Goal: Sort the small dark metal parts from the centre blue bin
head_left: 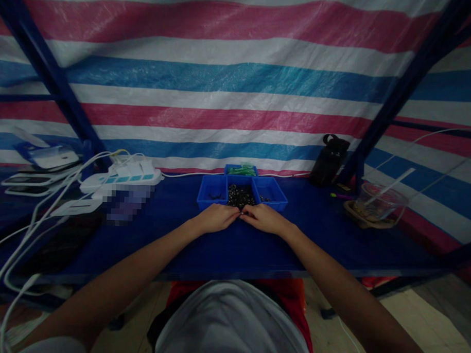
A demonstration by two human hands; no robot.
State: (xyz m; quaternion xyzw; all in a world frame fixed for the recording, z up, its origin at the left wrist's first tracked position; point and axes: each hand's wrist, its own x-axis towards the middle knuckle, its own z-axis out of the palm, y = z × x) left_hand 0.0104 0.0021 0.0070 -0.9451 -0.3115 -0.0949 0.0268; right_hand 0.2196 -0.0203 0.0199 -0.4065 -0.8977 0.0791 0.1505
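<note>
My left hand [218,217] and my right hand [265,219] meet at the front of the blue bins, fingertips pinched close together. Between them shows a tiny shiny piece [241,213], too small to name. Just beyond the fingers, the middle blue bin holds a heap of small dark parts [240,195]. The left blue bin [213,184] has a few dark bits along its front, and the right blue bin [271,188] a few small shiny bits. Behind them stands a smaller blue bin with green pieces [241,170].
A white power strip [121,178] with plugs and tangled white cables lies left, beside several phones [30,179]. To the right stand a black bottle [329,160] and a clear plastic cup with a straw [379,204]. A striped plastic sheet [238,99] hangs behind the blue table [233,253].
</note>
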